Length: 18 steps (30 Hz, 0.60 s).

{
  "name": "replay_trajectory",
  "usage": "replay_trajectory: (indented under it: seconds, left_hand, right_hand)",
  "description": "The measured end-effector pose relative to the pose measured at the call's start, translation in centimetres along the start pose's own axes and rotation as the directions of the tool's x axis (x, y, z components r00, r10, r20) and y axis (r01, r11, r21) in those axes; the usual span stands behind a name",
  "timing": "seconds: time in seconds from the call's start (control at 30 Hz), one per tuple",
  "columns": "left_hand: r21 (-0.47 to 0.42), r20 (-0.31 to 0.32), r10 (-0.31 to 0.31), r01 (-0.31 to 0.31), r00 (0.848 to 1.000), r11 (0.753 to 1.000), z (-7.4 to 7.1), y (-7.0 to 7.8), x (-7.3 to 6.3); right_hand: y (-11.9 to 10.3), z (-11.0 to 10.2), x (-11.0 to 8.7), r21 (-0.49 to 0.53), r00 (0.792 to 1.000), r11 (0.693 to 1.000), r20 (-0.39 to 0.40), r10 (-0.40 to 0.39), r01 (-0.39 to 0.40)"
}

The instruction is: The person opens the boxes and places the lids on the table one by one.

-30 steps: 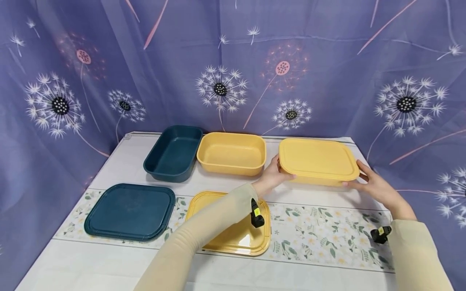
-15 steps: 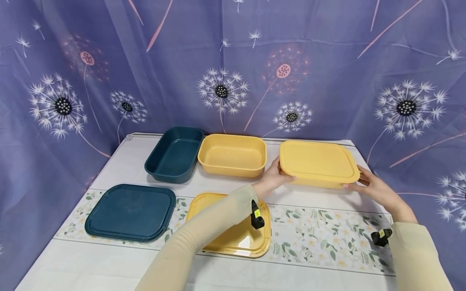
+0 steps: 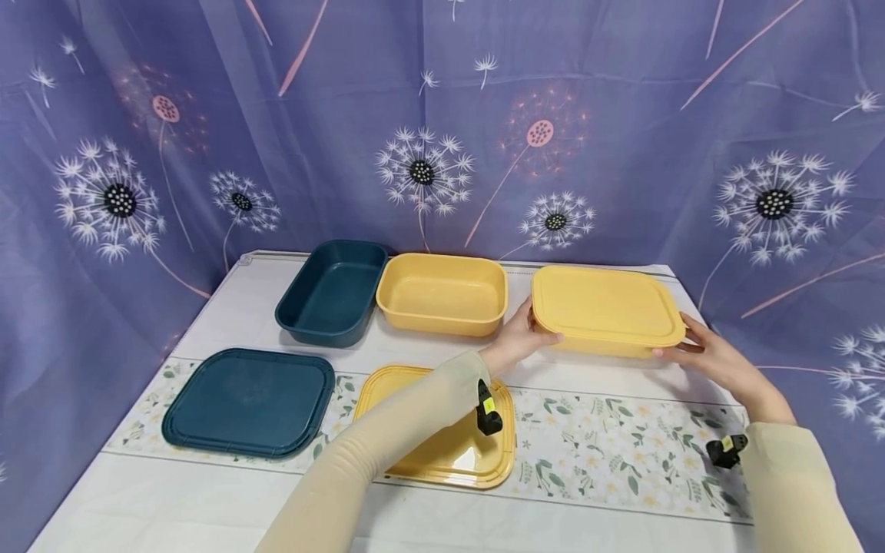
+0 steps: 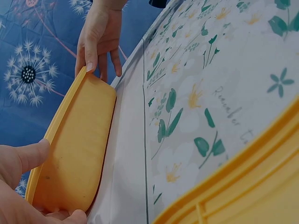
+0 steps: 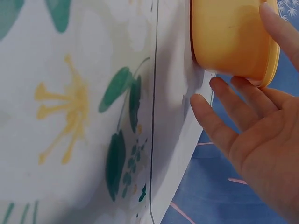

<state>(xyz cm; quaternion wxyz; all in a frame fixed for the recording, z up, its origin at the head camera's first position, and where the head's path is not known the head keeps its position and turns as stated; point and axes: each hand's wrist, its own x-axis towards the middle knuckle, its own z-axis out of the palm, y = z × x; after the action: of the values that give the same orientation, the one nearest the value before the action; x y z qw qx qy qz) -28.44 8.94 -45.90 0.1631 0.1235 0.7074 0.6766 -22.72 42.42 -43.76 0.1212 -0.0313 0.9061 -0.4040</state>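
Observation:
A yellow food container with its yellow lid on (image 3: 608, 307) sits at the back right of the table. At its left end, my left hand (image 3: 515, 338) holds it, with the thumb on the front side by the lid's rim and fingers around the end. My right hand (image 3: 722, 367) holds the opposite end. In the right wrist view, its thumb (image 5: 280, 28) lies at the lid's rim and a couple of fingertips touch the container's end (image 5: 229, 42), while other fingers spread below. The contents are hidden by the lid.
An open yellow container (image 3: 442, 296) and an open dark teal container (image 3: 332, 292) stand at the back. In front lie a teal lid (image 3: 249, 403) and a yellow lid (image 3: 449, 453), the latter partly under my left forearm. A purple curtain (image 3: 332, 115) backs the table.
Both hands keep their hold on the lidded container, which stays in place. Only a slight shift of the head view shows.

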Motion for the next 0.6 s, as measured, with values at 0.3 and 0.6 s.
replay_trajectory:
  seconds: [0.3,0.6]
  left_hand:
    - [-0.001,-0.014,-0.016,0.016,1.0,1.0,0.04,-0.02,-0.07]
    - [0.0,-0.02,-0.003,0.003,1.0,1.0,-0.17,0.08,-0.02]
  right_hand:
    - [0.82,-0.3,0.08,-0.001,1.0,1.0,0.003,-0.006,0.006]
    - [0.45,-0.29,-0.07,0.056,1.0,0.998,0.007,0.019,-0.019]
